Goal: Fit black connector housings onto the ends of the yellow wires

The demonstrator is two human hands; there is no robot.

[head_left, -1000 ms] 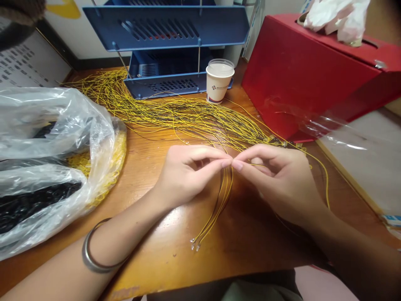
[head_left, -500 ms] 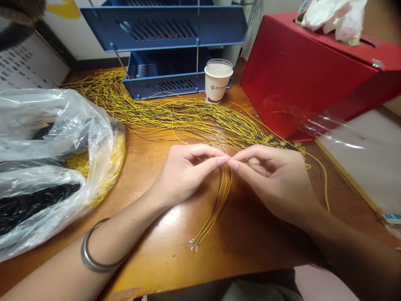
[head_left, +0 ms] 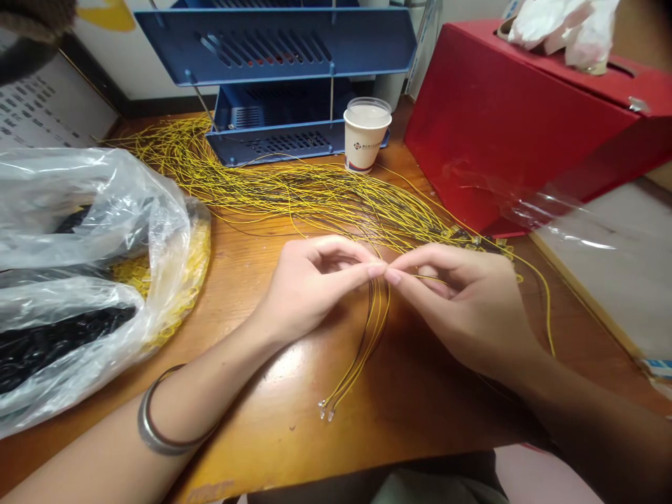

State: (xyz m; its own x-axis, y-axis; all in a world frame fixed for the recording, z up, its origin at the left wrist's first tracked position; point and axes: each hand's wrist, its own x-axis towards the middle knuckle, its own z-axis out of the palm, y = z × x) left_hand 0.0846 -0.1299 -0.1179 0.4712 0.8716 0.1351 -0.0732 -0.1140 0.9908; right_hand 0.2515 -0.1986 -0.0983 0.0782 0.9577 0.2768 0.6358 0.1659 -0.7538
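My left hand (head_left: pixel 309 287) and my right hand (head_left: pixel 467 301) meet fingertip to fingertip over the wooden table (head_left: pixel 252 434). Each pinches with thumb and index finger at yellow and black wires (head_left: pixel 374 318). What exactly lies between the fingertips is hidden. Below the pinch, a few of these wires hang down onto the tabletop and end in small clear connectors (head_left: pixel 326 411). A yellow strand also passes under my right fingers. Behind both hands stretches a long bundle of yellow and black wires (head_left: pixel 315 192).
An open plastic bag (head_left: pixel 168 231) of yellow and black small parts sits at the left. At the back stand a blue tray rack (head_left: pixel 273 45) and a paper cup (head_left: pixel 366 136). A red box (head_left: pixel 504 119) with tissues fills the right rear.
Both hands hold nearly the same pose, fingertips still pinched together. The whole view has shifted very slightly.
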